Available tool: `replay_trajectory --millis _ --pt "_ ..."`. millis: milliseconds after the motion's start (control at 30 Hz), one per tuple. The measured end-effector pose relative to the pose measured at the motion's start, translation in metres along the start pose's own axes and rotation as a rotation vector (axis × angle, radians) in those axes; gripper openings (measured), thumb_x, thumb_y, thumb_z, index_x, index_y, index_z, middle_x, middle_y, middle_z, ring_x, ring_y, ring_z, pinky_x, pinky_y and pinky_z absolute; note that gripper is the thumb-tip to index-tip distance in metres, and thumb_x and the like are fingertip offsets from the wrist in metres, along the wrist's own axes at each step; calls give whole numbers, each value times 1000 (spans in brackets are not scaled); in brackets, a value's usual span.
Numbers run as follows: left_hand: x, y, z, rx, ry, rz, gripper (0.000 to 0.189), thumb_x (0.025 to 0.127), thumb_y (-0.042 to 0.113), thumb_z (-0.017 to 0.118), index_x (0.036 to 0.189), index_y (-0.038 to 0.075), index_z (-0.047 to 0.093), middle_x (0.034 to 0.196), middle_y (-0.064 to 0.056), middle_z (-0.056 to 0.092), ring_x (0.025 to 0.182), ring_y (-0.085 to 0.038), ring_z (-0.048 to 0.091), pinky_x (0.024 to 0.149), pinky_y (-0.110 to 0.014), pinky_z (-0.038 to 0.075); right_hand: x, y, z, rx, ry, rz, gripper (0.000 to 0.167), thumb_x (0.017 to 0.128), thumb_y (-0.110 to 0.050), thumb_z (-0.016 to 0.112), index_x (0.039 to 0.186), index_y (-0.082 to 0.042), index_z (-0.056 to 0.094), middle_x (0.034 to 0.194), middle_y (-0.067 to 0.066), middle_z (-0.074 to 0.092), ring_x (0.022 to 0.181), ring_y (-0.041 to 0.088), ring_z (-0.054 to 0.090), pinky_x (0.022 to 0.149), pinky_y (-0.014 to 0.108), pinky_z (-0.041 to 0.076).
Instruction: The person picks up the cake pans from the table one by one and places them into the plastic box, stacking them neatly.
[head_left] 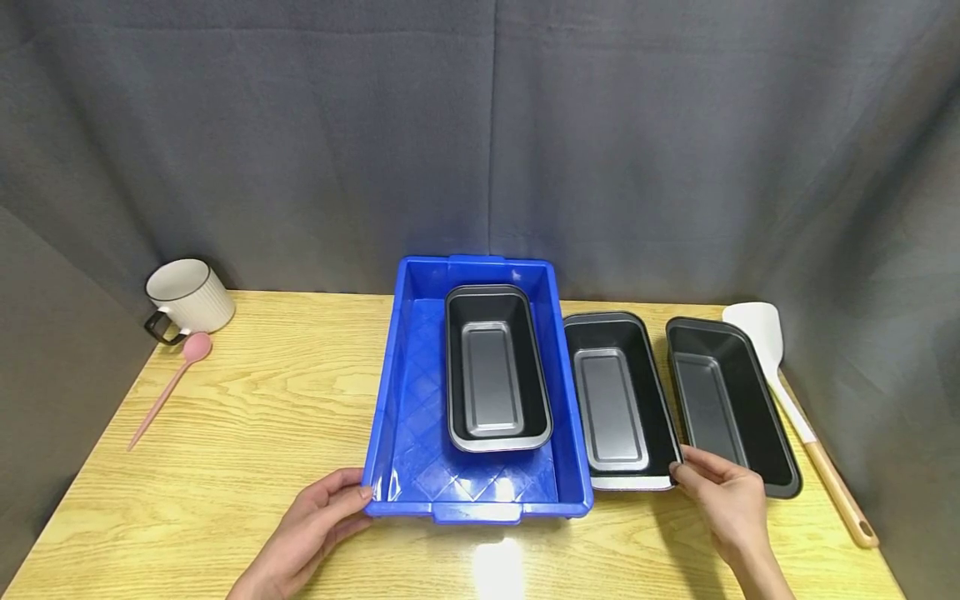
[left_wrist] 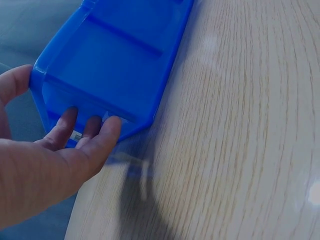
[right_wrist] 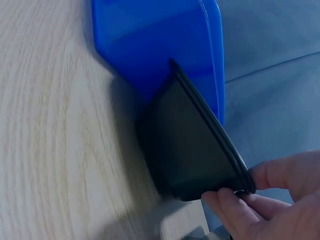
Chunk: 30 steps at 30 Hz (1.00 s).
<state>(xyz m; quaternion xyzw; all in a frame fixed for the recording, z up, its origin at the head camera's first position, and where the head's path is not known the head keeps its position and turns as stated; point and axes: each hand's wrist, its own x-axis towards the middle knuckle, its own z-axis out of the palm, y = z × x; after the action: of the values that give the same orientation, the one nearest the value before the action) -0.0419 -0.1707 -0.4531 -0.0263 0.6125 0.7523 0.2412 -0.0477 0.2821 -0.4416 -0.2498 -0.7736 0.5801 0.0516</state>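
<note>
With thumb on the rim and fingers below the outer wall, my left hand [head_left: 315, 521] grips the front left corner of a blue plastic tray [head_left: 381, 408]. Inside that tray lies a dark loaf pan [head_left: 492, 375]. My right hand [head_left: 727, 504] pinches the front right corner of a second loaf pan [head_left: 611, 408], which stands against the tray's right side. In the right wrist view this pan [right_wrist: 185, 145] looks tilted, its rim between thumb and fingers. A third loaf pan [head_left: 720, 400] lies just right of it.
Along the right table edge lies a white spatula [head_left: 791, 408] with a wooden handle. At the far left stands a white ribbed mug [head_left: 197, 300] with a black handle, a pink spoon [head_left: 176, 379] beside it. Grey curtains [head_left: 480, 150] close off the back and sides.
</note>
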Motion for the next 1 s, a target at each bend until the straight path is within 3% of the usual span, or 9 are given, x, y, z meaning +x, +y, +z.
replay_trajectory --millis 100,167,367,500,733,1000 --pt "0 0 0 5 2 -2 52 96 14 56 131 -19 36 111 -15 63 101 -18 63 93 -34 51 1 1 0 58 1 6 23 81 8 66 103 1 69 66 -19 67 66 -2 64 63 15 54" --pt "0 0 -1 6 3 -1 52 96 14 56 131 -19 36 112 -16 63 101 -18 63 93 -34 51 2 1 -1 50 -9 1 24 81 8 66 104 2 69 67 -18 67 67 -2 64 63 15 54" --pt "0 -1 -1 6 4 0 52 96 14 56 131 -19 36 111 -15 63 101 -18 63 93 -33 51 2 1 -3 -117 -59 -4 42 83 2 69 120 16 56 82 -5 70 74 -5 60 64 17 54" --pt "0 -1 -1 4 3 0 51 96 14 57 130 -19 37 110 -14 64 100 -18 63 93 -33 51 2 0 -3 -187 -100 -3 38 85 -3 70 116 14 57 84 1 69 70 0 60 62 22 56" --pt "0 0 -1 2 5 2 50 96 14 56 129 -19 37 110 -15 63 100 -18 63 93 -34 51 0 0 -2 -107 -169 31 16 87 -1 66 96 9 56 70 -4 65 58 5 58 56 23 54" --pt "1 -1 0 10 17 -10 50 96 15 57 129 -18 38 109 -14 63 100 -19 62 94 -33 50 0 -2 -1 -6 -121 64 5 90 -1 61 93 2 57 69 -8 66 58 2 55 56 19 52"
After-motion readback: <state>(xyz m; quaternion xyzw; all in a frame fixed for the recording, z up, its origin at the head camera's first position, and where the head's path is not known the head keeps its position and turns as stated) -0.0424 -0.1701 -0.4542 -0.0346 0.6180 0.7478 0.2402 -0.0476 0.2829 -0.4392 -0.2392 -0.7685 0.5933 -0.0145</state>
